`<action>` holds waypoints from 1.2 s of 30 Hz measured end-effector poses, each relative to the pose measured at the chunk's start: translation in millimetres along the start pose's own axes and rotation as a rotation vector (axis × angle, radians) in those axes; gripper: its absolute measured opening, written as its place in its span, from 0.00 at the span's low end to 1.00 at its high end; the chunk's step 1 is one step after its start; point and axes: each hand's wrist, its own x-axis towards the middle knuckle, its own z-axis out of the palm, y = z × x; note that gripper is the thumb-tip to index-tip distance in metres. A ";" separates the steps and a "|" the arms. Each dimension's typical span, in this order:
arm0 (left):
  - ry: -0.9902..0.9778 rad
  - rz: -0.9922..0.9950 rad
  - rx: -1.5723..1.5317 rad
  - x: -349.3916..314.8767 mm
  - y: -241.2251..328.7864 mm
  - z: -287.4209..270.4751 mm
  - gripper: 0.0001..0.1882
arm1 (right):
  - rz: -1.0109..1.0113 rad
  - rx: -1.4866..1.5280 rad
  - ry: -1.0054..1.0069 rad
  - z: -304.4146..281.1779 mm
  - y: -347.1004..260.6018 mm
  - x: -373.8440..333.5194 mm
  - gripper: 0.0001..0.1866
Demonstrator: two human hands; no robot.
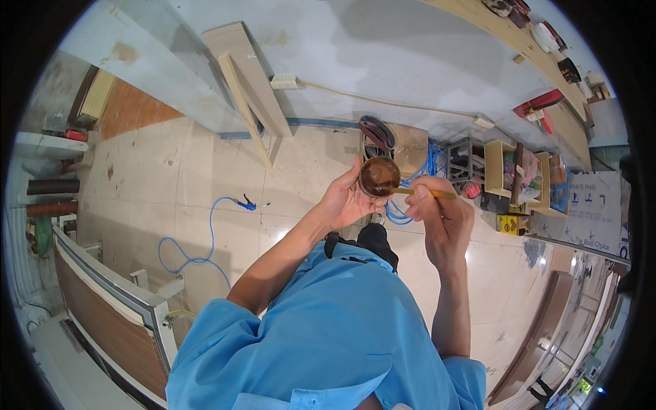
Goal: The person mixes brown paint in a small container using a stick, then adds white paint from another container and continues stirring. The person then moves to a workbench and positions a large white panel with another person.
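My left hand is wrapped around a small round cup with a dark brown inside, held up in front of my body. Pinched in my right hand is a thin yellowish stick, whose kind I cannot make out. Its far end reaches over the cup's right rim to the brown inside. Whether that end carries bristles is too small to tell. The fingers of my left hand hide part of the cup's side.
A blue air hose with a blow gun lies on the tiled floor to the left. Boards lean on the far wall. Dark sanding belts, a cardboard box, and wooden boxes stand beyond and to the right.
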 end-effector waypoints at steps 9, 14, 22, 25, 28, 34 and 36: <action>0.102 0.002 0.012 -0.8 -5.2 -17.3 0.36 | 0.018 -0.069 0.045 -6.6 21.1 -18.0 0.09; 0.225 0.016 0.094 -4.3 -5.8 -2.1 0.29 | -0.042 0.106 0.049 -12.3 27.2 -19.0 0.07; 0.259 -0.112 0.173 17.3 -8.9 15.6 0.34 | -0.126 -0.086 0.261 -26.4 30.8 -25.9 0.09; 0.252 -0.120 0.210 27.7 -10.3 16.9 0.34 | -0.066 -0.144 0.292 -25.2 33.7 -32.7 0.08; 0.251 -0.183 0.163 36.5 -13.9 23.4 0.34 | 0.008 -0.144 0.277 -29.8 30.5 -39.9 0.08; 0.261 -0.215 0.218 48.0 -17.8 29.5 0.33 | 0.024 -0.180 0.316 -41.6 26.8 -46.0 0.09; 0.233 -0.235 0.224 50.5 -16.8 26.8 0.34 | 0.044 -0.049 0.318 -43.4 27.3 -45.9 0.09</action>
